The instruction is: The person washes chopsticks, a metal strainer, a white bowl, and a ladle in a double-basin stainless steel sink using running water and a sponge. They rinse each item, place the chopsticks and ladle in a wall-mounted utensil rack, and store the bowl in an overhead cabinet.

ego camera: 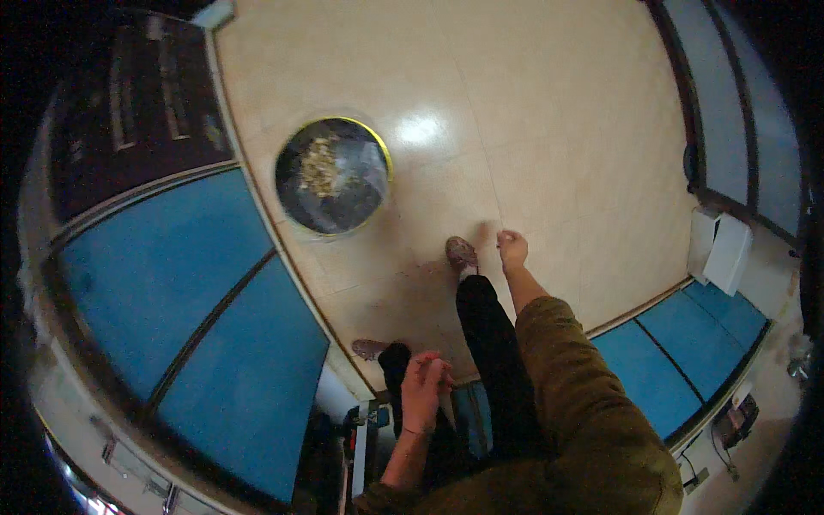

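Note:
My left hand [423, 389] hangs low in front of my body, palm partly turned inward and fingers loosely curled. Blur hides whether anything is between those fingers. Farther forward, my right hand [513, 249] is held out over the floor with its fingers curled together, and no object shows in it. Both hands are apart from any surface. Ahead and to the left on the floor stands a round black bin [296, 206] with a yellow rim and a clear plastic liner. Pale yellowish scraps [320, 167] lie inside it.
Beige floor tiles [566, 129] spread ahead. Dark-edged blue panels [174, 277] run along the left, and more blue panels [663, 347] are at the right. A white box-like object [727, 254] is by the right wall. One shoe [461, 253] is ahead of the other [370, 349].

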{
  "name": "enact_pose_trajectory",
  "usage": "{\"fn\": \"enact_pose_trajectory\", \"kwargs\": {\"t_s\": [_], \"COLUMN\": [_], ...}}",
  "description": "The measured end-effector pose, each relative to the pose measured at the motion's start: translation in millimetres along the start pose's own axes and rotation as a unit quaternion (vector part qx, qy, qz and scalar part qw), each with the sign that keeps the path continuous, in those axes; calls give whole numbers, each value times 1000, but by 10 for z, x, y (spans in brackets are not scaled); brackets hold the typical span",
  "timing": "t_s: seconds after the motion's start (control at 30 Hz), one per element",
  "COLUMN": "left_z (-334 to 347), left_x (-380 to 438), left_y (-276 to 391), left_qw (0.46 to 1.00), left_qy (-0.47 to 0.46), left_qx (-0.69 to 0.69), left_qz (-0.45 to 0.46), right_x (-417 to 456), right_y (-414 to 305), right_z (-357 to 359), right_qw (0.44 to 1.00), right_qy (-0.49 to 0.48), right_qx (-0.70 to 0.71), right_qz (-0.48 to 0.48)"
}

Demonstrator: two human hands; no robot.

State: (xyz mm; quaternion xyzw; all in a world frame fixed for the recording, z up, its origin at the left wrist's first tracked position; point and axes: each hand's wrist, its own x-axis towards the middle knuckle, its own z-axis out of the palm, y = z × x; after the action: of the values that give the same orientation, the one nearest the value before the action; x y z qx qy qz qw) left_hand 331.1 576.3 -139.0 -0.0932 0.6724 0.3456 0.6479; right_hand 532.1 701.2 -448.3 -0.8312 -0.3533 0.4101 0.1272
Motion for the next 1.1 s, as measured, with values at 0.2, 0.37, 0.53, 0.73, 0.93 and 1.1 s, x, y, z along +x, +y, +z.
{"fn": "enact_pose_trajectory", "kwargs": {"t_s": [0.2, 0.37, 0.53, 0.73, 0.93, 1.1], "left_z": [362, 519, 518, 545, 465, 421], "left_x": [946, 1207, 1246, 1189, 857, 413], "left_y": [-578, -834, -892, -676, -612, -235], "left_qw": [990, 983, 976, 980, 989, 997], "left_qy": [39, 50, 61, 66, 62, 13], "left_qx": [71, 151, 191, 176, 115, 59], "left_qz": [-116, -92, -88, -67, -68, -44], "right_x": [1261, 1553, 1624, 1453, -466, -1198], "right_y": [468, 628, 640, 304, -1762, -2725], "right_z": [426, 578, 667, 600, 193, 617], "right_qw": [987, 974, 971, 979, 865, 799], "right_qy": [102, 148, 177, 148, -67, -144], "right_qx": [-126, -162, -157, -126, 155, 59], "right_qz": [-6, -60, -23, -64, -472, -581]}}
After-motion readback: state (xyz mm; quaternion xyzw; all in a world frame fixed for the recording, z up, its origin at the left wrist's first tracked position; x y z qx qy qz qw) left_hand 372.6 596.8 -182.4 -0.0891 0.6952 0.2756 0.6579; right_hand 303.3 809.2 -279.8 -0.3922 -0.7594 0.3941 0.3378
